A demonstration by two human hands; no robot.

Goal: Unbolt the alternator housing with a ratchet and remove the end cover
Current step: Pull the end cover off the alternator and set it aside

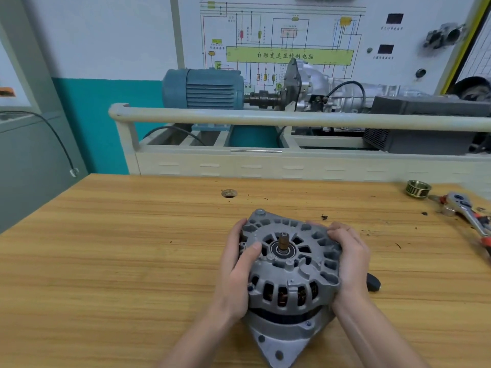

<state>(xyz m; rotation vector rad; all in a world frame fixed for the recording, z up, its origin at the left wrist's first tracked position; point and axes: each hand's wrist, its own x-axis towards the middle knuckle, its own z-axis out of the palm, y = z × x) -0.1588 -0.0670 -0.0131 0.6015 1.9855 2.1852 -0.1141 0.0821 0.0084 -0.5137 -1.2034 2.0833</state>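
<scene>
1. Grey cast metal fills your grip in the head view: the alternator (288, 272) stands near the front middle of the wooden table (132, 248), shaft end up, and both your hands clasp its upper part.

2. Your left hand (237, 269) wraps the left side with fingers curled over the rim and the thumb laid on the face; your right hand (350, 258) grips the right side the same way, fingers hooked over the edge of the end cover (300, 248).

3. By my reading, the bolts are already dealt with and you are at the pull-off step, since the ratchet (467, 211) lies well apart at the far right edge of the table, untouched, near a brass-coloured ribbed pulley (418, 189).

4. Your next move likely calls for an even, straight lift along the shaft (283, 241); a tilted pull could bind the cover on the bearing.

5. Expect a rough, matt casting with open ribbed slots; copper windings show through the lower ones. The shaft stub is brownish and threaded-looking, ringed by a dark bearing.

6. A dark band shows between upper and lower halves; I cannot tell whether that is a gap opening.

7. Dark crumbs of dirt dot the smooth, grained tabletop on the right.
</scene>
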